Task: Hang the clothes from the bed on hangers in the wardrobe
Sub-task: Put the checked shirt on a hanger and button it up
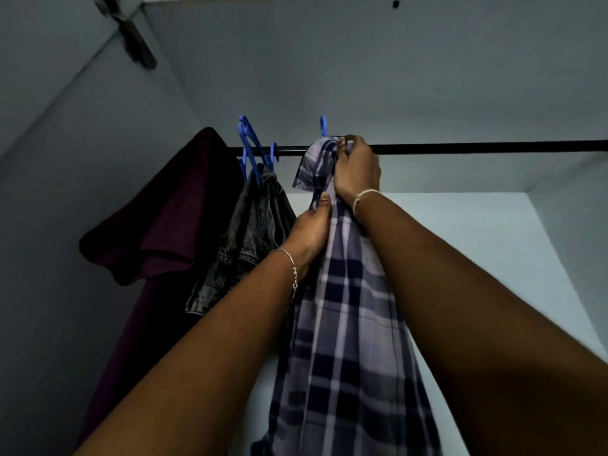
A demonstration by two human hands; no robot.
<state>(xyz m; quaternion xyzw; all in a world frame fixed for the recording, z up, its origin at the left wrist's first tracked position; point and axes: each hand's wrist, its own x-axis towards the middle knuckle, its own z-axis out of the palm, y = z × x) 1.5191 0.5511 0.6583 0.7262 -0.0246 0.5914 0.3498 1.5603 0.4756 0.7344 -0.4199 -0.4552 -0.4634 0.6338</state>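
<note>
Pinching the plaid shirt inside the wardrobe, the right grip sits just above the left grip, which clutches it too.

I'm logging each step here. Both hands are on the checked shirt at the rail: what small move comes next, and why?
Probably let go with the right hand: the hook of the blue hanger already seems over the rail, and the left hand holds the checked shirt lower down to steady it.
</note>
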